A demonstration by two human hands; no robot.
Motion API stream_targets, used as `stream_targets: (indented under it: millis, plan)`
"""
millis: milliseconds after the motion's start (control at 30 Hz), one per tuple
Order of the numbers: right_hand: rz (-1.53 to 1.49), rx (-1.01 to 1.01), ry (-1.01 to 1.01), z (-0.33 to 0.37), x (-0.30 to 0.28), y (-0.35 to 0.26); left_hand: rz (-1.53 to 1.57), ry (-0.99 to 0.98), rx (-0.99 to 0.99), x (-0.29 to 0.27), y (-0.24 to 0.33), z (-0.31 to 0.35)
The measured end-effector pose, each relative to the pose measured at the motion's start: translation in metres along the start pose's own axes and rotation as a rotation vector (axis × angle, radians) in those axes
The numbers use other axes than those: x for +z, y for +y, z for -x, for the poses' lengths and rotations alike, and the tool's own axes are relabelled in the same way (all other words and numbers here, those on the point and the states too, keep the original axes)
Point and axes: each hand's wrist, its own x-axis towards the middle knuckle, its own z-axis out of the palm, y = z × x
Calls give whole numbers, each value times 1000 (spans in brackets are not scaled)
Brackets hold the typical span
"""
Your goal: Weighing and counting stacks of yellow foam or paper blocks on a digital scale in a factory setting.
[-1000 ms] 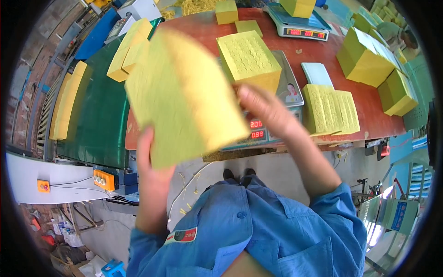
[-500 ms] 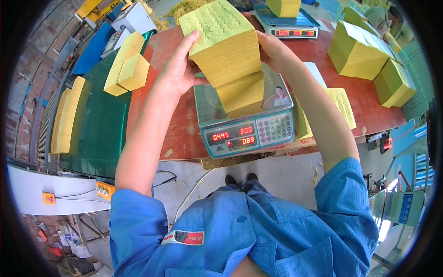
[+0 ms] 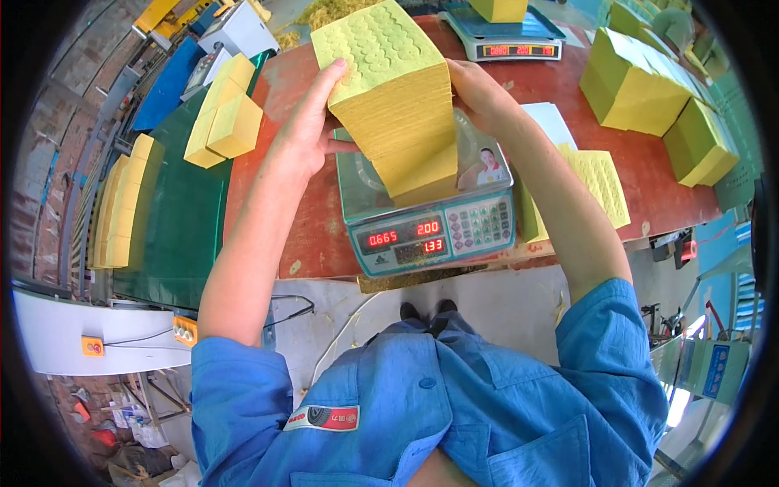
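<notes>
A tall stack of yellow paper sheets (image 3: 398,105), its top embossed with wavy rows, is between my two hands. My left hand (image 3: 312,122) grips its left side, thumb on the top edge. My right hand (image 3: 479,93) holds the right side, its fingertips hidden behind the stack. The stack's lower part rests on the platform of a teal and white digital scale (image 3: 430,231) with lit red digits and a keypad. Just right of the scale, partly behind my right forearm, lies another yellow paper stack (image 3: 600,191).
A second scale (image 3: 503,45) with a yellow block stands at the far side of the red table (image 3: 312,231). Larger yellow stacks (image 3: 629,85) sit at the right. Several yellow bundles (image 3: 231,126) line the green surface (image 3: 170,219) at left. Another person's arm shows far right.
The upper part of the stack has come down onto the lower part, and the gap between them has closed. The red digits on the near scale have changed. Both hands keep their hold.
</notes>
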Motion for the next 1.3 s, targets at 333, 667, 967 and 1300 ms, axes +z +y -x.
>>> stream_targets:
  millis: [333, 667, 967, 1300]
  plan:
    - [37, -87, 31, -4, -11, 33, -136, 90, 60, -14, -29, -18]
    - [-225, -240, 133, 7, 37, 85, 728, -49, 56, 1, -103, -76]
    - [-110, -202, 378, 41, 50, 85, 647, 20, 94, -2, -96, -39]
    - [-314, -168, 485, 241, 45, 134, 618, 192, -100, -163, -214, 123]
